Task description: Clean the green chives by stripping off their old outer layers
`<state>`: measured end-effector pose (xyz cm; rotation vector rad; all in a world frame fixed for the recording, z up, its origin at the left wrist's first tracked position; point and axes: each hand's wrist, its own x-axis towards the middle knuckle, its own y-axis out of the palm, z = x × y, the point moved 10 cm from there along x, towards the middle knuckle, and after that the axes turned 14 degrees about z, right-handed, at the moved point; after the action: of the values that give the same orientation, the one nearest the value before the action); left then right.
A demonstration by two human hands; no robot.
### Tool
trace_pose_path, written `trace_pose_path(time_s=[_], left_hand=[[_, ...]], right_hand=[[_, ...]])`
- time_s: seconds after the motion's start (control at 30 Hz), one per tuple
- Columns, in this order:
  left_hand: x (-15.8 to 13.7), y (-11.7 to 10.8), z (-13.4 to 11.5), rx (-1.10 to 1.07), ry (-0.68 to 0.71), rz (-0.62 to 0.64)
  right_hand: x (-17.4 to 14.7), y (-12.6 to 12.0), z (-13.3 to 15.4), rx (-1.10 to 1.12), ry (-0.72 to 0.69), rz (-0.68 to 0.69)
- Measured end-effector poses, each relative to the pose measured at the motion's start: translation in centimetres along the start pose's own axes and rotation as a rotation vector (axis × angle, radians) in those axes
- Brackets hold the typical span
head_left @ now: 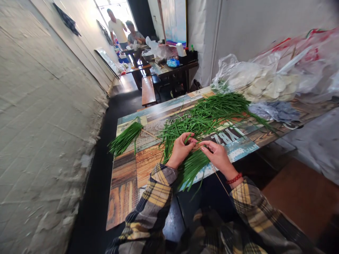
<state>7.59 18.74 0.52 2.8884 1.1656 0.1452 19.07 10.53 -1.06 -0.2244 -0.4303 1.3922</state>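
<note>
Long green garlic chives hang in a bunch (192,167) below my hands, past the near table edge. My left hand (182,150) is closed, with a green chive piece between its thumb and fingers. My right hand (217,155) pinches at the top of the same bunch, its fingertips nearly meeting the left ones. From under the right hand a thin wooden skewer (219,180) slants down toward me; its other end is hidden among the chives. To the left lies a finished-looking chive bunch (125,139) on another skewer (150,134). Beyond my hands spreads a loose chive pile (209,113).
The patterned wooden table (123,201) carries clear plastic bags (275,81) with pale flat pieces at the right, beside a grey-blue cloth (277,111). A bench (148,91) and another table with bags stand farther back, near two people. A white wall (50,116) runs along the left.
</note>
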Motion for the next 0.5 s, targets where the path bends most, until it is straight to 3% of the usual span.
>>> trace_pose_path(time_s=[0.5], left_hand=[[0.06, -0.17, -0.30, 0.101, 0.028, -0.001]], right_hand=[[0.01, -0.09, 0.33, 0.016, -0.012, -0.014]])
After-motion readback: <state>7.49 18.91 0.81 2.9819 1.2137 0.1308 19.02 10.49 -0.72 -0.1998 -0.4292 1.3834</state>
